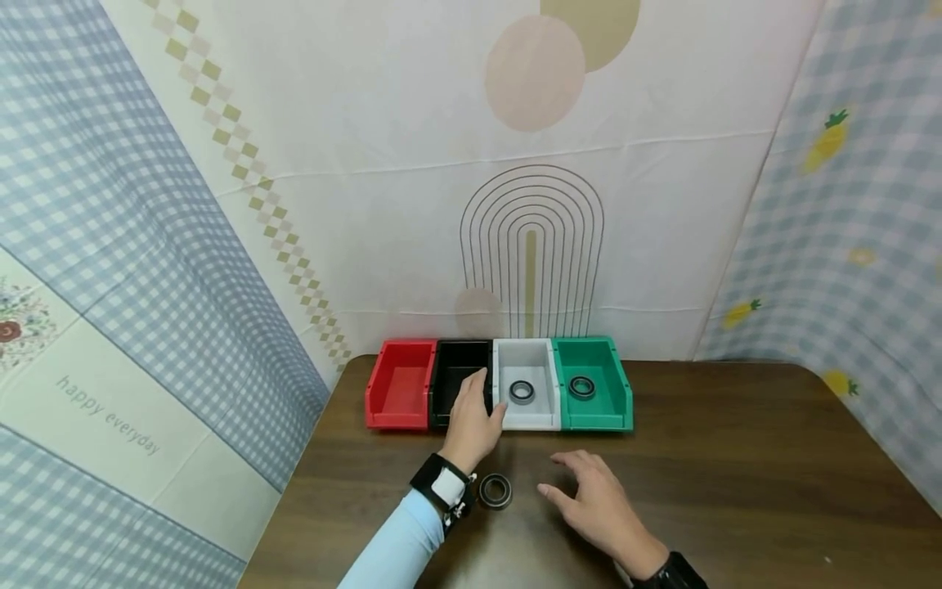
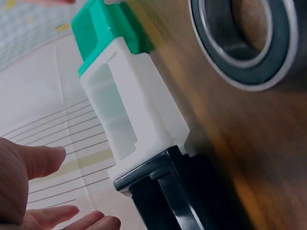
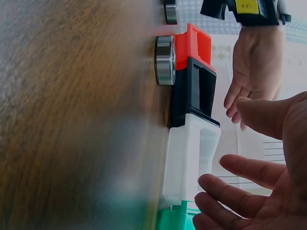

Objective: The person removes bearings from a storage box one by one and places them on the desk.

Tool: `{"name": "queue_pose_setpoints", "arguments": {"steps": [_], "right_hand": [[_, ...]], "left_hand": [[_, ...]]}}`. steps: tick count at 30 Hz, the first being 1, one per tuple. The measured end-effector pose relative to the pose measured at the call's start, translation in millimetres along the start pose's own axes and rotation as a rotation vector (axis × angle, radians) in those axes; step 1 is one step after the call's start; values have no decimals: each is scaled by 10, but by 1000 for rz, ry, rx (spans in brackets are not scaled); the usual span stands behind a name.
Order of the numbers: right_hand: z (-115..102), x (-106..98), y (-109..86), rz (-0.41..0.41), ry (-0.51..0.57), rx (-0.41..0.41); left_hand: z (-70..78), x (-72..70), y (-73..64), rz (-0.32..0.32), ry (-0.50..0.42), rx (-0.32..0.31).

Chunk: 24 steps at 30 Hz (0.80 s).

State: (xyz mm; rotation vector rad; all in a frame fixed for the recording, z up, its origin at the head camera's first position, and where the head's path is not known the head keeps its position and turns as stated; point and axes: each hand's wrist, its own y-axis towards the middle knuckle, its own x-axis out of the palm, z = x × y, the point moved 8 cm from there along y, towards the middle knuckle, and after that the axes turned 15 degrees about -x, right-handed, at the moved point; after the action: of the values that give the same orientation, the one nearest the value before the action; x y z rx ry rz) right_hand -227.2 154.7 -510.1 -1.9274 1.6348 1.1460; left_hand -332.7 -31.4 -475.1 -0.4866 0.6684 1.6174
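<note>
My left hand (image 1: 471, 421) reaches over the black bin (image 1: 445, 372), its thumb and fingers apart in the left wrist view with nothing between them. My right hand (image 1: 598, 501) hovers over the table in front of the green bin (image 1: 621, 409), fingers spread and holding nothing. A ball bearing (image 1: 483, 493) lies on the table close to my left wrist. One bearing (image 1: 522, 400) is inside the white bin (image 1: 545, 360), and another bearing (image 1: 581, 396) lies in the green bin. Two bearings on the table show in the right wrist view, the nearer bearing (image 3: 166, 61) and a partly cut-off bearing (image 3: 171, 12).
A red bin (image 1: 401, 388) stands at the left end of the row of joined bins, along the back of the brown wooden table (image 1: 736, 458). Behind it hangs a patterned cloth (image 1: 383, 237). Checked cloths drape at both sides.
</note>
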Motion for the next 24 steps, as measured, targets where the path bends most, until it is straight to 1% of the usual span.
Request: {"name": "queue_pose_setpoints", "arguments": {"steps": [1, 3, 4, 5, 6, 8, 10, 11, 12, 14, 15, 16, 18, 20, 22, 23, 24], "right_hand": [[2, 3, -4, -1, 0, 1], [6, 6, -10, -1, 1, 4], [7, 6, -12, 0, 1, 5], [9, 7, -14, 0, -1, 5], [10, 6, -16, 0, -2, 4], [14, 7, -18, 2, -4, 5], [15, 9, -21, 2, -7, 4], [17, 12, -22, 3, -9, 5], [16, 15, -23, 3, -8, 4], [11, 22, -22, 5, -3, 2], [7, 26, -20, 5, -2, 0], [4, 28, -19, 7, -1, -2], [-3, 29, -17, 10, 2, -6], [-4, 26, -17, 11, 4, -8], [0, 23, -22, 10, 3, -6], [1, 20, -23, 12, 3, -5], [3, 19, -25, 12, 3, -4]], "left_hand": [[-17, 29, 30, 3, -8, 14], [-151, 165, 136, 34, 10, 55], [-173, 199, 168, 36, 18, 63], [-231, 268, 224, 50, 39, 78], [-245, 298, 256, 41, 48, 75], [-249, 345, 309, 22, 64, 67], [-146, 306, 301, -30, 77, 27], [-141, 323, 316, -45, 101, 13], [-95, 297, 298, -63, 120, -4], [-102, 325, 317, -73, 192, -20], [-111, 336, 327, -76, 221, -18], [-180, 398, 372, -60, 239, 1], [-179, 410, 379, -51, 266, 33], [-288, 519, 446, -22, 290, 99], [-263, 537, 434, -17, 314, 132], [-187, 496, 392, -35, 330, 131], [-182, 513, 388, -45, 345, 131]]}}
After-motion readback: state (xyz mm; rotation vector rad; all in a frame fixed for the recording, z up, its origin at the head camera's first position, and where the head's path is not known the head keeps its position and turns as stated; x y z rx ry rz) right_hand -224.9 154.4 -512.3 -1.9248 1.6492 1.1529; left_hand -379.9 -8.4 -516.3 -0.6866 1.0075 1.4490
